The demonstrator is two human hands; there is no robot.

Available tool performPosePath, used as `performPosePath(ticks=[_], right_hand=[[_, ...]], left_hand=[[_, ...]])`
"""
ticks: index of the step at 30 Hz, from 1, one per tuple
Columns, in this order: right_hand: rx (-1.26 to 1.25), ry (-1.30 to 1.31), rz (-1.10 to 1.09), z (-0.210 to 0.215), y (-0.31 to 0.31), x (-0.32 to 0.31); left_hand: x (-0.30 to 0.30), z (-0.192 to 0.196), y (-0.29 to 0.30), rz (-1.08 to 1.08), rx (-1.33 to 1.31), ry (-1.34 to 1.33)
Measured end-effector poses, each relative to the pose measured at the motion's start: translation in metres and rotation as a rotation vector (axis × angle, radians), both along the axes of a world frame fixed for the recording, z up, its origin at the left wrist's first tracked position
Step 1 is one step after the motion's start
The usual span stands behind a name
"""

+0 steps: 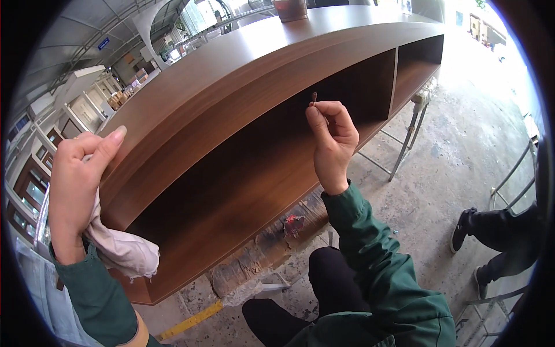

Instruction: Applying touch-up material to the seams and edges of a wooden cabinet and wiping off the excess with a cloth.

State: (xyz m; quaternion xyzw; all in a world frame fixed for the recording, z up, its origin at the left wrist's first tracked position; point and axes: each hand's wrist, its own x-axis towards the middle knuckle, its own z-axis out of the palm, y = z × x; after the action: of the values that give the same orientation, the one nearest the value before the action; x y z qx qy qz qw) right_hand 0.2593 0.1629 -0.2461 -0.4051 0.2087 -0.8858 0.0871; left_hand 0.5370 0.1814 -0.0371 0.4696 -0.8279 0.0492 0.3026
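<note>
Hands point(332, 141) at cabinet point(243, 115) — stand point(407, 130) beyond.

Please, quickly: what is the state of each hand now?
Left hand: closed, holding a pale cloth against the brown cabinet.
Right hand: closed, pinching a small thin stick.

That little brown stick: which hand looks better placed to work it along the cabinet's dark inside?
Probably the right hand: it pinches the brown stick in front of the cabinet opening. The left hand holds a pale cloth at the cabinet's end.
</note>
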Motion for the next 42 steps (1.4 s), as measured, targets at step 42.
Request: performPosePath(ticks=[42], right_hand=[[0.042,0.206,-0.128,0.007,-0.005,0.037]], left_hand=[[-0.012,0.007,0.008,0.087,0.080,-0.072]])
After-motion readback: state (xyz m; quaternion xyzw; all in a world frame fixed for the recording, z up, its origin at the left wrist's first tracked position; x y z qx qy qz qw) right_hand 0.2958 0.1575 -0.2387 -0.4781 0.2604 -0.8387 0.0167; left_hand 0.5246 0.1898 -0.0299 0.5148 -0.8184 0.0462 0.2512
